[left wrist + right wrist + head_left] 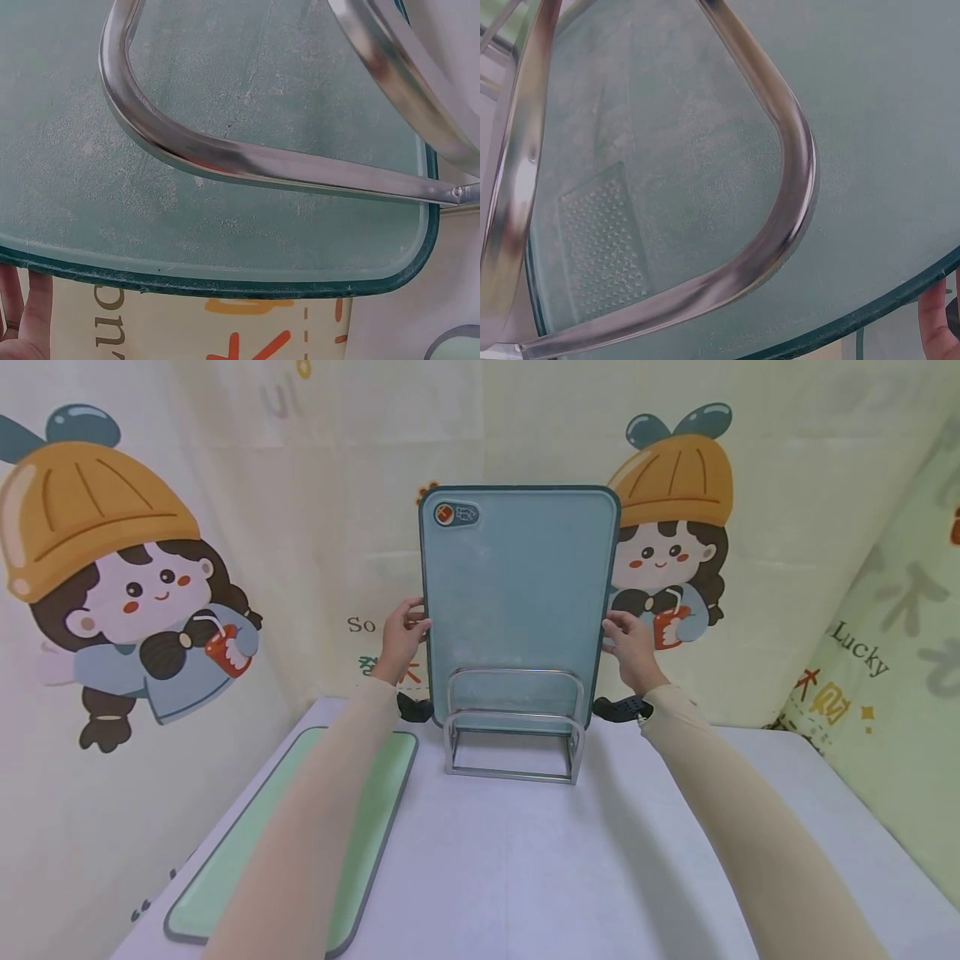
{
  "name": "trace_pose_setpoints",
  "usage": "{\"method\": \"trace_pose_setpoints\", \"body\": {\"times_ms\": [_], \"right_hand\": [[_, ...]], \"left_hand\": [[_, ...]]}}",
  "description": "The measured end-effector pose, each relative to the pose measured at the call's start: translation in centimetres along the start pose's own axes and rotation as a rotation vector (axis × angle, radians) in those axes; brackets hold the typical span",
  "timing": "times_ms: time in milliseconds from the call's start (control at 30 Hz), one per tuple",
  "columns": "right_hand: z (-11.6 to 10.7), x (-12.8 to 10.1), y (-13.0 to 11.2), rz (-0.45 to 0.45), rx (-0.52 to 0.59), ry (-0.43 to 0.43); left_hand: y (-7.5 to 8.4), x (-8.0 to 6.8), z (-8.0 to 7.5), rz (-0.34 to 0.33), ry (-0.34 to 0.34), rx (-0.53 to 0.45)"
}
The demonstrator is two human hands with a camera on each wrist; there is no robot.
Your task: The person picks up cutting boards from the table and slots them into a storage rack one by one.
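Your left hand and right hand each clamped on a side edge of the blue cutting board, upright in the metal rack, green board flat at counter left

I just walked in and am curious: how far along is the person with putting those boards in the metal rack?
Looks about halfway. The blue board already stands upright in the metal rack, behind its front loops. In hand: the left hand and right hand hold its side edges, so it is not let go yet. Probably left: the green board lies flat on the table.
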State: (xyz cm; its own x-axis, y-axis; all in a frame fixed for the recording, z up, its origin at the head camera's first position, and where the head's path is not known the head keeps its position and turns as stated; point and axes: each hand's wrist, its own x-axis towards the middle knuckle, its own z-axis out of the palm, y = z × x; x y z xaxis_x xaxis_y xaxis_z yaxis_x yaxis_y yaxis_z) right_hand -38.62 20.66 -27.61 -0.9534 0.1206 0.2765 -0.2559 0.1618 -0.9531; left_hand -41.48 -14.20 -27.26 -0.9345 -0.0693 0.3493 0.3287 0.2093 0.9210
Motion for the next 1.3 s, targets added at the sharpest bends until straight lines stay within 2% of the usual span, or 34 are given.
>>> {"method": "trace_pose_setpoints", "body": {"times_ms": [300,667,900,1167,1300], "right_hand": [[0.1,0.5,0.5,-0.03,-0.018,0.017],[0.3,0.9,1.0,-0.026,-0.029,0.015],[0.2,1.0,0.8,-0.039,-0.027,0.01],[0.2,1.0,0.3,-0.017,-0.029,0.014],[0.2,0.8,0.4,-0.006,-0.014,0.015]], "left_hand": [[-0.2,0.2,0.3,0.025,0.015,0.018],[-0.5,0.3,0.2,-0.006,0.017,0.018],[-0.3,0.5,0.2,-0.001,0.018,0.02],[0.0,0.6,0.3,-0.02,0.019,0.001],[-0.2,0.4,0.3,-0.004,0.04,-0.034]]}}
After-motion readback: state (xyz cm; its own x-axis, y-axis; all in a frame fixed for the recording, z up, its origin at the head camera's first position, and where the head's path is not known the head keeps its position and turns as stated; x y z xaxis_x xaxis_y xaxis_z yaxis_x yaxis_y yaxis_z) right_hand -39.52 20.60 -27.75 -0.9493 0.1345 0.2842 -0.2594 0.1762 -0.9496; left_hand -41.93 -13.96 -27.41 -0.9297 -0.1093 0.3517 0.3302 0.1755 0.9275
